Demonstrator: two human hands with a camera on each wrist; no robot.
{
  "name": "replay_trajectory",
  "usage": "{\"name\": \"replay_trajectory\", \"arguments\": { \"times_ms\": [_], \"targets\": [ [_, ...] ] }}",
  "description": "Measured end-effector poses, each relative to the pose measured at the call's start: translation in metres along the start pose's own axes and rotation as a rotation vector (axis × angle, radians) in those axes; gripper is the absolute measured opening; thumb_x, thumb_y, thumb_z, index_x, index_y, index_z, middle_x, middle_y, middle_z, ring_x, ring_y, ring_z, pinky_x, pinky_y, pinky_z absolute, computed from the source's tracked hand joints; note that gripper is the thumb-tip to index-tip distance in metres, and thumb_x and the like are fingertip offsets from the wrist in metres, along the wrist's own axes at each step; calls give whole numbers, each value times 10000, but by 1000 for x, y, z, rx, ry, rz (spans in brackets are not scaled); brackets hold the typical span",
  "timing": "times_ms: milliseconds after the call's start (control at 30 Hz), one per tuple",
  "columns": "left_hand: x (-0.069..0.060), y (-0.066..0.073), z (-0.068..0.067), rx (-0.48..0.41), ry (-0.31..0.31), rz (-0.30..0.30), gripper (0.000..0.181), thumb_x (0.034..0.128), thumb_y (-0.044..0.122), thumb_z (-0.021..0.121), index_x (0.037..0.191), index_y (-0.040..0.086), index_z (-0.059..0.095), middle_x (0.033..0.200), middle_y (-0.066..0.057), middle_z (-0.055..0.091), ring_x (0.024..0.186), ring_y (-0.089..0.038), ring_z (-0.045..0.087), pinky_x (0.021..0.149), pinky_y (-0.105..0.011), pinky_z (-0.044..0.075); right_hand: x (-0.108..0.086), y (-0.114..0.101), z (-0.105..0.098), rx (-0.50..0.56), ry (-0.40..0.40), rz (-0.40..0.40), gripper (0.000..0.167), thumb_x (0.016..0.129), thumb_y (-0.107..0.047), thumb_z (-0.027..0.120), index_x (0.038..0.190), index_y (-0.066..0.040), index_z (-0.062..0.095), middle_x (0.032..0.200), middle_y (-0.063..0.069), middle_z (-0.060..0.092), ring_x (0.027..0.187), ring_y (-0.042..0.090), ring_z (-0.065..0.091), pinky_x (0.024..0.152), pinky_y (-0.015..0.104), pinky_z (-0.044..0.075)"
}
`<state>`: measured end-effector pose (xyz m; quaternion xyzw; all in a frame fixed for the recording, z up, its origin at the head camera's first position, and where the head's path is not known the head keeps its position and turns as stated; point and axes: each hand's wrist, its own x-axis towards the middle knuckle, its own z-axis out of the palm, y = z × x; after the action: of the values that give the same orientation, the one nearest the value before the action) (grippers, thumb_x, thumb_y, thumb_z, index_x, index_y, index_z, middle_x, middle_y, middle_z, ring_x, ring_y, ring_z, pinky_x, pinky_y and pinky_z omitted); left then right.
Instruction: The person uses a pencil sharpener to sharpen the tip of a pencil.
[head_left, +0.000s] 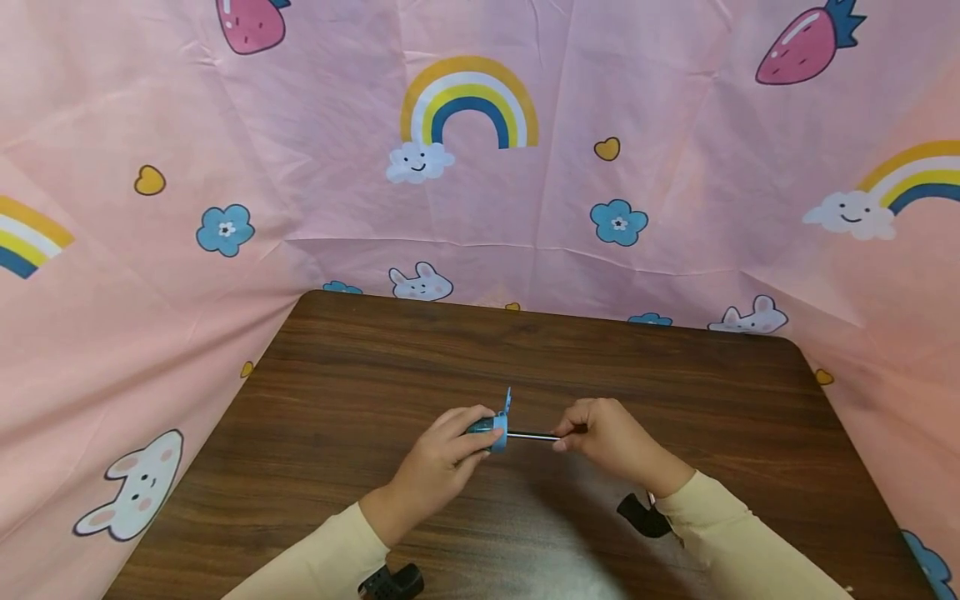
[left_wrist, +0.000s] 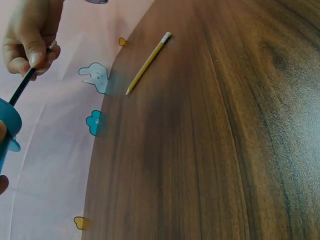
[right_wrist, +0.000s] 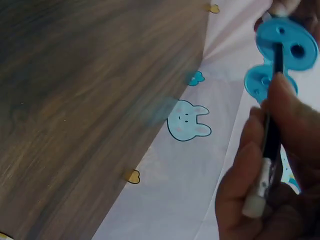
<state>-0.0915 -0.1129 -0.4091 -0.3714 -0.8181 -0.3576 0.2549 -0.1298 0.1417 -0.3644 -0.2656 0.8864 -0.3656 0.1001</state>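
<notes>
My left hand [head_left: 438, 454] grips a blue pencil sharpener [head_left: 499, 433], whose round face with holes [right_wrist: 267, 36] is turned to the right. Its flip lid [head_left: 508, 402] stands open. Between thumb and fingers, my right hand [head_left: 611, 437] pinches a dark pencil [head_left: 532, 436] near its eraser end. The pencil lies level in the head view, its far end at the sharpener's face; how deep it sits inside is hidden. A pale eraser [right_wrist: 254, 206] shows at the pencil's back end in the right wrist view.
On the brown wooden table [head_left: 360, 367] lies a yellow pencil [left_wrist: 148, 64], seen in the left wrist view. A pink printed cloth [head_left: 322, 125] hangs behind the table and along its sides. Black wrist devices [head_left: 645, 515] are strapped below both sleeves.
</notes>
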Motion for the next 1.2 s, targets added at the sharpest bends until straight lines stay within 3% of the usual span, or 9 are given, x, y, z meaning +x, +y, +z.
{"name": "replay_trajectory", "arguments": {
  "times_ms": [167, 333, 433, 500, 667, 833, 1100, 1200],
  "targets": [
    [2, -1, 1, 11, 45, 108, 400, 675, -143, 780, 1039, 17, 741, 1143, -128, 626, 1043, -282, 603, 897, -282, 528, 4, 3, -6, 118, -99, 48, 51, 825, -112, 752, 796, -70, 748, 819, -1, 711, 632, 54, 496, 513, 231, 420],
    [4, -1, 1, 23, 42, 195, 198, 947, 4, 578, 1047, 73, 734, 1147, -116, 618, 1055, -279, 596, 924, -276, 513, 3, 11, -10, 319, -236, 126, 88, 864, -54, 699, 836, 25, 727, 678, 31, 629, 558, 84, 472, 502, 260, 438],
    [5, -1, 3, 21, 36, 212, 239, 990, 50, 501, 1054, 80, 729, 1145, -118, 618, 1058, -281, 598, 922, -277, 515, 1, 13, -12, 358, -282, 149, 114, 887, -57, 674, 858, 46, 713, 644, 38, 599, 569, 104, 517, 535, 290, 498],
    [5, -1, 3, 20, 32, 201, 210, 930, -23, 594, 1062, 71, 727, 1147, -124, 617, 1060, -285, 600, 919, -281, 517, 0, 13, -13, 320, -278, 131, 116, 893, -77, 673, 872, 29, 716, 637, 19, 591, 568, 108, 515, 531, 284, 499],
    [5, 0, 3, 23, 34, 163, 428, 688, -153, 768, 1057, 61, 732, 1148, -126, 623, 1057, -278, 604, 910, -287, 523, 0, 11, -14, 229, -240, 83, 118, 891, -116, 684, 899, -7, 729, 640, 9, 587, 574, 97, 515, 518, 261, 490],
    [5, -2, 1, 0, 44, 116, 416, 671, -149, 781, 1040, 37, 740, 1134, -130, 631, 1054, -282, 603, 897, -297, 531, 1, 12, -16, 209, -223, 97, 120, 891, -116, 685, 908, -5, 730, 668, 67, 622, 610, 121, 558, 544, 269, 523],
    [5, -3, -1, -60, 80, -47, 362, 704, -132, 772, 1040, 2, 743, 1156, -140, 637, 1068, -288, 596, 813, -344, 568, -1, 11, -22, 233, -186, 112, 158, 904, -130, 675, 953, 11, 726, 684, 9, 617, 666, 213, 584, 594, 303, 524],
    [4, -2, -2, -83, 103, -108, 381, 704, -138, 770, 1058, 0, 736, 1178, -135, 630, 1059, -292, 597, 727, -286, 575, -3, 12, -23, 259, -180, 113, 162, 910, -118, 667, 964, 26, 717, 707, 31, 619, 673, 185, 566, 608, 307, 522]
  ]
}}
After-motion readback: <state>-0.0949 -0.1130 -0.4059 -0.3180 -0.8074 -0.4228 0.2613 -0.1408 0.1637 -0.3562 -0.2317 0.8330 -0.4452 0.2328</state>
